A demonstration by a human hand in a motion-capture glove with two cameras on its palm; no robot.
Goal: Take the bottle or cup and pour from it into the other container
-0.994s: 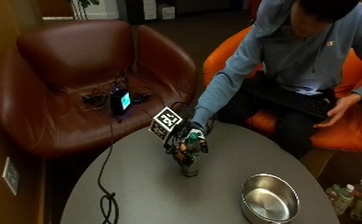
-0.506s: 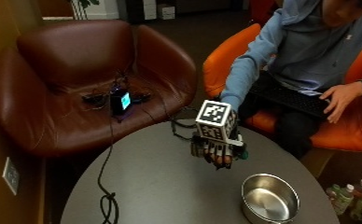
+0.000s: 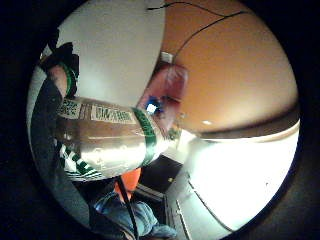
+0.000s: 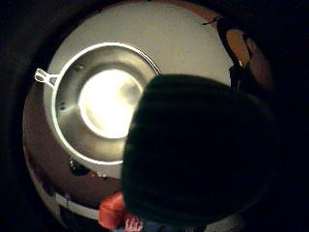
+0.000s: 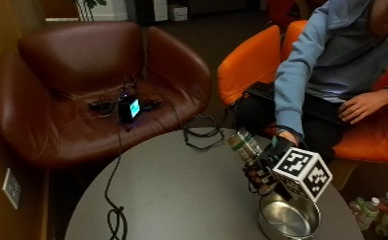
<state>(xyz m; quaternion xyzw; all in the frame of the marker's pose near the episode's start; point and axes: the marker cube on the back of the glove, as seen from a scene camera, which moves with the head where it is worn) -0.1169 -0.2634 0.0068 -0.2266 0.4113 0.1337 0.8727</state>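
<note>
We have the bottle [image 5: 245,145] clamped in the gloved right hand [image 5: 266,172], lifted off the desk [image 5: 174,200] at the lower right of the outside view, tilted, its top leaning away from the steel bowl [image 5: 288,220] just below. If we tip it before its mouth is over the bowl, we judge the pour could land on the desk.

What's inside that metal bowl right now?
The bowl looks empty: only its bare, shiny bottom shows in the thumb side palm view. The right hand with the bottle covers one side of it.
</note>
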